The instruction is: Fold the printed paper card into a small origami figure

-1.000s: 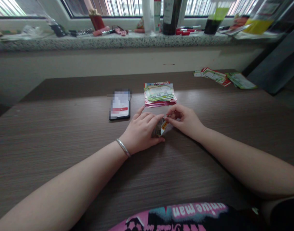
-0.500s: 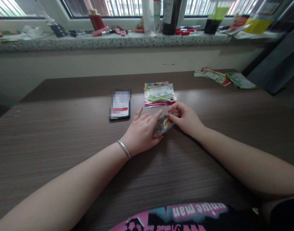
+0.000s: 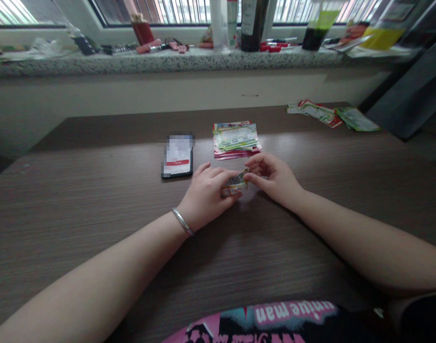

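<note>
A small printed slip [image 3: 234, 181], whitish with yellow and orange patches, is bent over between my hands above the table. My left hand [image 3: 207, 190] is closed around its left part, thumb below and fingers over the top. The right end lies between the thumb and forefinger of my right hand [image 3: 273, 175], in a pinch. My left fingers cover part of the slip. Just behind my hands is a stack of colourful printed slips [image 3: 237, 138], green and white on top with pink-red edges beneath. Left of the stack lies a phone [image 3: 178, 159] with its screen lit.
More printed slips [image 3: 321, 113] are spread at the table's far right corner. Along the granite windowsill [image 3: 189, 62] stand a dark bottle [image 3: 252, 28], a red holder [image 3: 142, 31], a cup of dark liquid [image 3: 314, 38] and scattered pens. The brown table [image 3: 78, 200] extends to both sides.
The slip has been bent over and now looks flatter and narrower. My left forefinger has come down onto it, and my right fingers have shifted slightly left.
</note>
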`<action>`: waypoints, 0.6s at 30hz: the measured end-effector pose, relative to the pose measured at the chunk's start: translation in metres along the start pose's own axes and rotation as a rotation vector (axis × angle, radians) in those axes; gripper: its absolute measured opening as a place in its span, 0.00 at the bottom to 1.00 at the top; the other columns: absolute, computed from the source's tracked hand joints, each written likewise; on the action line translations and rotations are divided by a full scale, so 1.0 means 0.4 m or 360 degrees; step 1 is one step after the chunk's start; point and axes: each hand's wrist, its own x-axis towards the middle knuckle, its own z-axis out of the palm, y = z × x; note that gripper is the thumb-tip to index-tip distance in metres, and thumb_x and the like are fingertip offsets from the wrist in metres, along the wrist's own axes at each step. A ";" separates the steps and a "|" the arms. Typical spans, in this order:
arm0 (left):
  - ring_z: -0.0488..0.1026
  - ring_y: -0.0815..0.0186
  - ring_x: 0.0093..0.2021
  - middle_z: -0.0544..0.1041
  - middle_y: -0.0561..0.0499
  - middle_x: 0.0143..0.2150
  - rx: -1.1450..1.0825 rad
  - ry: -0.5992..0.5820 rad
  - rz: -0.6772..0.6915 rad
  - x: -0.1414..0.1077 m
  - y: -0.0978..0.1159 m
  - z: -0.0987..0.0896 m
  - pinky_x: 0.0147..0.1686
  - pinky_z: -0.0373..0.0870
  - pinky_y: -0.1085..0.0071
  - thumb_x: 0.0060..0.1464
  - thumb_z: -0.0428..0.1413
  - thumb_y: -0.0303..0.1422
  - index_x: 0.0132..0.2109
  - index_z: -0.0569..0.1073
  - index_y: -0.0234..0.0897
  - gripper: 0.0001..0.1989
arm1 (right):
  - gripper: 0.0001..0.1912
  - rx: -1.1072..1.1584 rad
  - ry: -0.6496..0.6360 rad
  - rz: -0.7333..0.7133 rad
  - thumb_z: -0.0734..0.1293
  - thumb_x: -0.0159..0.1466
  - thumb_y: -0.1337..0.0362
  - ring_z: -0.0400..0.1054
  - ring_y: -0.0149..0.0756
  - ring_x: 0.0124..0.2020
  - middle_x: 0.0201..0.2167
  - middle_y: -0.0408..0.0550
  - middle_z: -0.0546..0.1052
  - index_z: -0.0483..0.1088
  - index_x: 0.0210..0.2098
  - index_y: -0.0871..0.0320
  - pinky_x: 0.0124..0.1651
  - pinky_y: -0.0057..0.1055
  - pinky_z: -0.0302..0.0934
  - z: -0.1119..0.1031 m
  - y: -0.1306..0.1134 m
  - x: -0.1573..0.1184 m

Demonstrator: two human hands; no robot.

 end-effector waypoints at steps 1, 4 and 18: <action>0.72 0.59 0.46 0.77 0.49 0.44 -0.0044 0.0017 -0.0031 0.002 0.001 -0.002 0.57 0.58 0.55 0.51 0.61 0.37 0.49 0.71 0.38 0.18 | 0.12 0.0083 -0.0008 0.0026 0.70 0.57 0.60 0.67 0.28 0.28 0.28 0.41 0.72 0.67 0.38 0.56 0.32 0.28 0.64 0.000 -0.002 0.000; 0.72 0.60 0.43 0.77 0.49 0.41 -0.0165 0.0074 -0.0134 0.007 0.005 -0.009 0.48 0.64 0.60 0.50 0.62 0.37 0.45 0.72 0.38 0.16 | 0.12 0.0221 -0.0045 0.0049 0.68 0.60 0.56 0.69 0.29 0.32 0.31 0.43 0.74 0.67 0.39 0.56 0.33 0.28 0.65 0.001 -0.013 -0.001; 0.72 0.66 0.34 0.77 0.52 0.34 -0.0325 0.0162 -0.0091 0.009 0.010 -0.013 0.36 0.64 0.70 0.50 0.62 0.34 0.37 0.74 0.37 0.08 | 0.09 -0.0491 -0.0081 -0.0287 0.71 0.57 0.67 0.67 0.31 0.34 0.33 0.44 0.73 0.71 0.37 0.57 0.33 0.28 0.65 0.019 -0.059 -0.020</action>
